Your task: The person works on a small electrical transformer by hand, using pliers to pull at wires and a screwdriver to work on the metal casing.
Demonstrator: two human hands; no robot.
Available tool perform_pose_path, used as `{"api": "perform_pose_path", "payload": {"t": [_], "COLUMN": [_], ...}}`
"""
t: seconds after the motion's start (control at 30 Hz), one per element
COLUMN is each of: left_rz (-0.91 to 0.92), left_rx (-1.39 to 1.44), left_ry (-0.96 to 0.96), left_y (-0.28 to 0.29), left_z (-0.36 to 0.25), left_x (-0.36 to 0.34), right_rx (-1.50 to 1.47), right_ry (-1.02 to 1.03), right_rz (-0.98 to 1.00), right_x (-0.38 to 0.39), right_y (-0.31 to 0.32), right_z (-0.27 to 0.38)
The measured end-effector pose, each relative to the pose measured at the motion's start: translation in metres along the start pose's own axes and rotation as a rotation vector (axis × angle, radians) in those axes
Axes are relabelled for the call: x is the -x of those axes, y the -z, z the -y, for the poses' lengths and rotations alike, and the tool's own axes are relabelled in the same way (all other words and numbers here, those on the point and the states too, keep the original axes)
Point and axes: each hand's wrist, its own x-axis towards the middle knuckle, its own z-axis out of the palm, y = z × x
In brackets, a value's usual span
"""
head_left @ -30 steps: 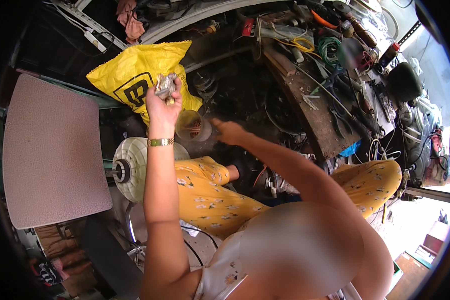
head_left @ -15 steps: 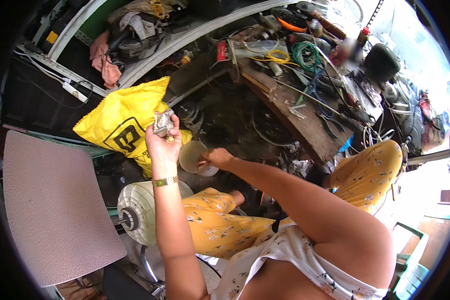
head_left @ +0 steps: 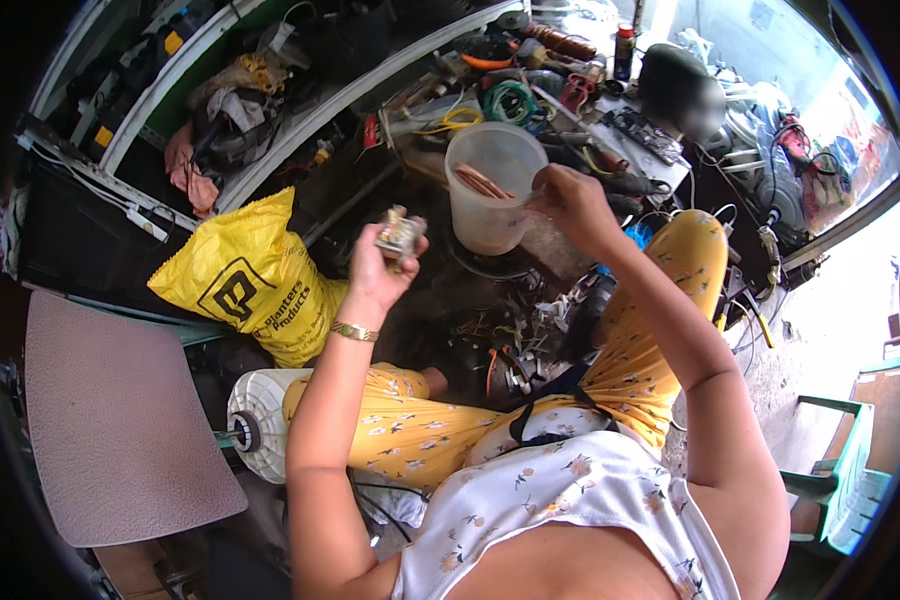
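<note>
My left hand, a gold-coloured watch on its wrist, grips a small silvery, crumpled-looking object near the centre; its exact kind is unclear. My right hand holds a translucent plastic container by its right side, raised in front of the cluttered bench. Several thin copper-coloured pieces lie inside the container. A yellow sack with a black printed mark stands left of my left hand.
A cushioned seat and a white round appliance part are at left. A bench of tools, cables and pliers spans the back. Shelves are upper left, a green plastic chair at right. Scraps litter the floor.
My right hand has lifted the container up and to the right from low beside the sack. My left hand, still holding the silvery object, has moved rightward from in front of the sack.
</note>
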Motion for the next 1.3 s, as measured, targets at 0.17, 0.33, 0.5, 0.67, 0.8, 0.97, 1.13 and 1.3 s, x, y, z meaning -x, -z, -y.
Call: {"api": "perform_pose_path", "payload": {"t": [0.17,0.33,0.5,0.67,0.8,0.97,1.13,1.3], "left_rz": [-0.133,-0.11,-0.003,0.091,0.056,0.063,0.044,0.011], "left_rx": [-0.121,-0.266,-0.356,-0.44,-0.493,-0.556,-0.649,-0.712], "left_ry": [0.292,0.29,0.197,0.122,0.007,-0.158,-0.243,-0.36], "left_y": [-0.022,-0.033,-0.054,-0.042,-0.047,-0.03,-0.031,-0.039], "left_z": [0.07,0.103,0.109,0.081,0.062,0.051,0.06,0.059], "left_x": [-0.035,-0.057,-0.074,-0.055,-0.014,-0.006,-0.011,-0.004], "right_rx": [0.105,0.175,0.358,0.736,0.711,0.135,0.153,0.105], "right_ry": [0.057,0.058,-0.192,-0.154,-0.23,-0.025,0.205,0.116], "right_rz": [0.023,0.02,0.109,0.257,0.152,-0.137,-0.003,0.072], "right_x": [-0.001,-0.011,0.013,0.049,0.045,0.036,-0.003,-0.021], "right_y": [0.001,0.021,0.007,-0.031,-0.029,-0.031,-0.053,-0.075], "right_z": [-0.015,-0.016,-0.099,-0.108,-0.092,-0.006,0.054,0.056]}}
